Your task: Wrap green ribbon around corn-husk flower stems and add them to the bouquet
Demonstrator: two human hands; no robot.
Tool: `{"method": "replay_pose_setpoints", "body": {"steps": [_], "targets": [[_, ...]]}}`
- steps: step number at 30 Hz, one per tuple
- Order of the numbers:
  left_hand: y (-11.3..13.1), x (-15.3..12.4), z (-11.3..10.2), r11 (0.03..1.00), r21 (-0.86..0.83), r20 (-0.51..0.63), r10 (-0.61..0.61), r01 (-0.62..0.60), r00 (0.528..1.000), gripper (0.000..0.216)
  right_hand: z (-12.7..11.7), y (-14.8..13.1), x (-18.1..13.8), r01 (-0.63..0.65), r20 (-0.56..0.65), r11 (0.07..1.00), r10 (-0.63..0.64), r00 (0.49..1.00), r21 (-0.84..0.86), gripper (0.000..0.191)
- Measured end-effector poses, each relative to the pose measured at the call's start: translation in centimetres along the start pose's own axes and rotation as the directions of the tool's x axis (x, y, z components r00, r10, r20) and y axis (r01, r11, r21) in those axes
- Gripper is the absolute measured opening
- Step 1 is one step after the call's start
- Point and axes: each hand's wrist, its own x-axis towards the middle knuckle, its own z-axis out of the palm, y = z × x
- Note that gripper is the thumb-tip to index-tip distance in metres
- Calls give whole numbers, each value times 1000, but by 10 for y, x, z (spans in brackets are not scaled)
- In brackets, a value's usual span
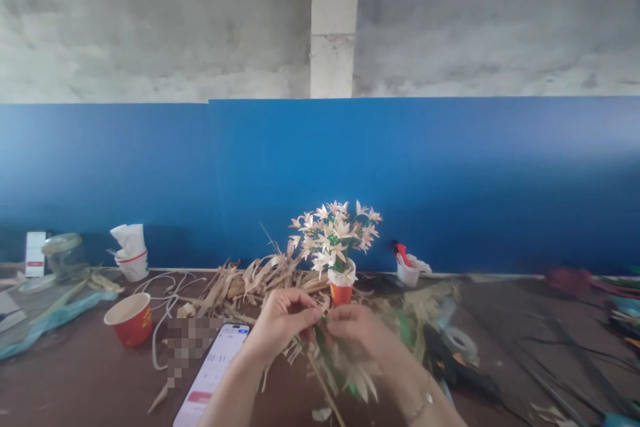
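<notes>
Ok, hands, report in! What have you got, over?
Left hand and right hand: both grips pinched on the flower stem. Stem blurred, over the table. Phone beside left wrist; bouquet close behind. Over.

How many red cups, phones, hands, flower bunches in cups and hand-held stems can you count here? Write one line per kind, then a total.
red cups: 2
phone: 1
hands, left hand and right hand: 2
flower bunch, standing in the farther red cup: 1
stem, pinched by both hands: 1
Total: 7
</notes>
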Motion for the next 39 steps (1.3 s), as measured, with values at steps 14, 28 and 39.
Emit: {"method": "replay_pose_setpoints", "body": {"steps": [14,28,39], "targets": [[-21,11,8,986,-57,-125,-164,158,978,25,20,23,4,219,-140,252,-894,427,-943,16],[-14,7,12,973,-156,-72,-185,173,980,29,18,19,0,214,-137,229,-917,376,-950,19],[-1,1,5,997,-31,4,-67,67,998,24,5,7,-1,172,-215,958,-223,951,-231,15]]}}
